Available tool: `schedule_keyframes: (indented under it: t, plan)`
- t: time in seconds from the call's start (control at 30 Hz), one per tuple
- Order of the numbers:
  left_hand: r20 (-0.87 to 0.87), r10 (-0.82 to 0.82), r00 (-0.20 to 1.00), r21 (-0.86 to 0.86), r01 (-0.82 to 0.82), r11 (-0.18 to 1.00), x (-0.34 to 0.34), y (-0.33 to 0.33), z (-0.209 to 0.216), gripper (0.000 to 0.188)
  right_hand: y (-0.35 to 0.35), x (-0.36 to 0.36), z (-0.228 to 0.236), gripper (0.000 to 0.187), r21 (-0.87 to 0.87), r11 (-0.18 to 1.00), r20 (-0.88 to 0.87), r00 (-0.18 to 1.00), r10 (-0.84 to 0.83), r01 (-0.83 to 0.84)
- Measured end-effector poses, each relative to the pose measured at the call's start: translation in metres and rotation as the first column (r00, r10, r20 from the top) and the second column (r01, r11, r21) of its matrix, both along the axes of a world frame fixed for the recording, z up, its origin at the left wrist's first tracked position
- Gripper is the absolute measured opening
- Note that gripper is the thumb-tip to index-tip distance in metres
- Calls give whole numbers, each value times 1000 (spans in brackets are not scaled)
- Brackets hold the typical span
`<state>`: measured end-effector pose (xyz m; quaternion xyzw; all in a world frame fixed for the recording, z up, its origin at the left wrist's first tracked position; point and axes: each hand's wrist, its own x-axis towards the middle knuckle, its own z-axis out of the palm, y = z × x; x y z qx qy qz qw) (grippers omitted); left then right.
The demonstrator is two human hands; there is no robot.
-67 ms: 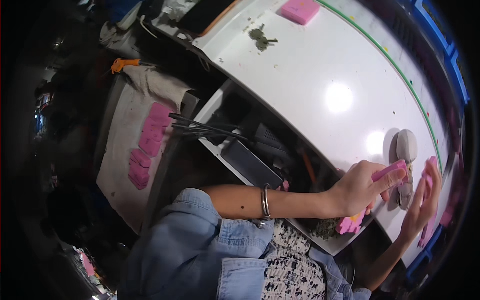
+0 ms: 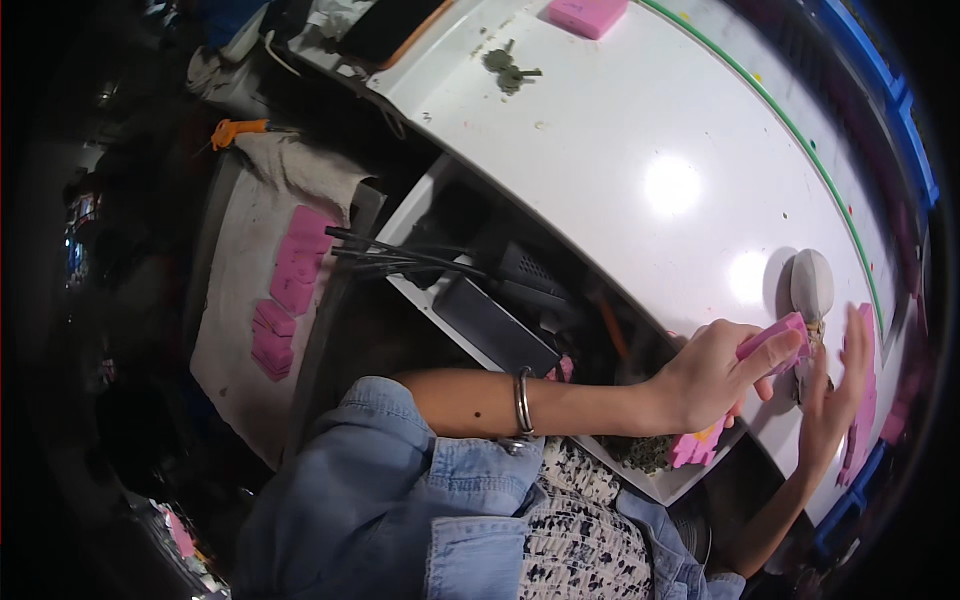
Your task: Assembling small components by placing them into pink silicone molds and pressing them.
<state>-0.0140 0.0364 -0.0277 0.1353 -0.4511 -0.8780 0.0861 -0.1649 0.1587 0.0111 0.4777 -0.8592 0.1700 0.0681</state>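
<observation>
Much of what I see is dark: the far left edge and the lower corners fall into shadow, and clutter there is too dim to name. The open space under the white worktable (image 2: 620, 140) holds black cables and dark boxes that I cannot identify. The right rim bends strongly, so the blue edge there is hard to read.

My left hand (image 2: 715, 378) reaches across from the lower middle, a metal bangle (image 2: 522, 402) on its wrist. Its fingers are curled and closed around a pink rectangular block (image 2: 772, 340), thumb beneath and fingertips on top, holding it just above the table's near right edge. The block sits just beside a white oval tool (image 2: 811, 284) standing on the table; I cannot tell whether they touch.

My right hand (image 2: 838, 395) is to the right of the block, fingers stretched out and slightly spread, palm facing the block; whether it touches anything is unclear, since the left hand partly covers it.

Below the left hand, more pink pieces (image 2: 695, 447) lie at the table's edge beside dark green crumbs. Far up the table is another pink block (image 2: 588, 14), cut off by the frame. On the left, a row of pink blocks (image 2: 288, 290) lies on a pale cloth (image 2: 240, 300).
</observation>
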Motion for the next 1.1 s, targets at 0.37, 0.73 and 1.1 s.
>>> schedule_keyframes:
  t: [0.37, 0.73, 1.1]
  plan:
    - [47, -37, 998, 59, 34, 998, 4, 15, -3, 58, -28, 17, -4, 72, -36, 999, 284, 958, 42, -33]
    - [95, 106, 990, 20, -109, 994, -12, -36, 20, 64, -14, 36, 30, 66, -165, 970, 179, 962, 207, -178]
    - [166, 84, 982, 110, -104, 988, -57, -36, 18, 56, -25, 27, -3, 55, -127, 971, -230, 958, 172, -205]
